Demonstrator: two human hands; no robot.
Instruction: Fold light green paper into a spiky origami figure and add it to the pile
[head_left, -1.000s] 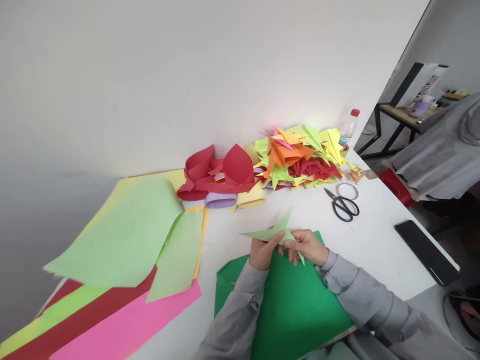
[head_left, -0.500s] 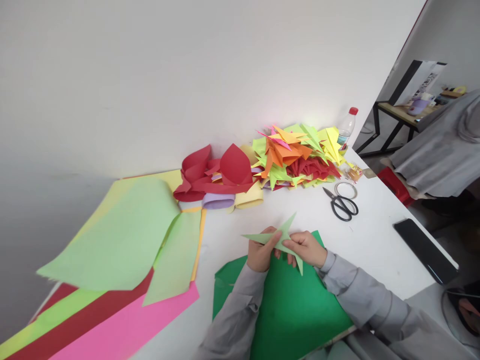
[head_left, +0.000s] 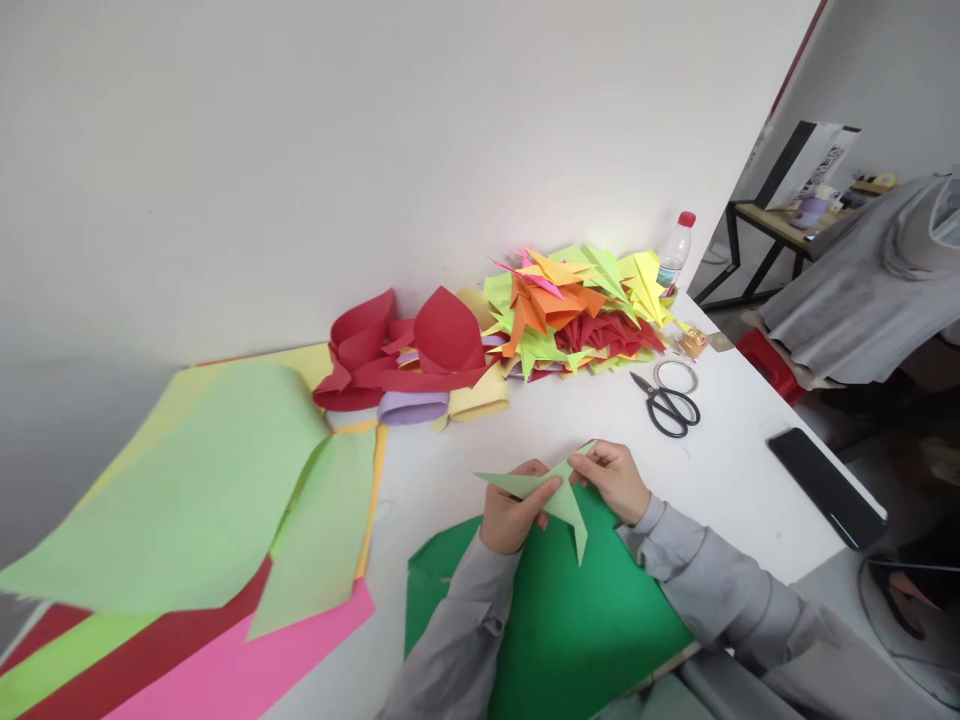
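1. The pale green folded paper (head_left: 567,505) is between the two hands, above the green sheet (head_left: 592,610). It has three narrow points: one goes to the left, one goes down, and one goes to the upper right.
2. The left hand (head_left: 511,512) is closed on the middle of this paper, with the thumb lying on top and the fingers mostly hidden below.
3. The right hand (head_left: 616,480) has its thumb and forefinger together, pinching the paper near its upper right point. The other fingers are curled; how tightly, I cannot tell.
4. The green sheet lies on the white table (head_left: 731,500), under both hands and partly under the grey sleeves (head_left: 712,570).
5. Beyond the right hand are the black-handled scissors (head_left: 667,408), touching or just beside a tape ring (head_left: 676,377); farther right lies a black phone (head_left: 825,488).
6. Near the wall are curved red papers (head_left: 450,330) and, next to them, a heap of pointed paper foldings (head_left: 559,305). A red-capped bottle (head_left: 675,250) stands behind the heap.
7. At the left, large light green sheets (head_left: 172,490) overlap a pink sheet (head_left: 300,645).
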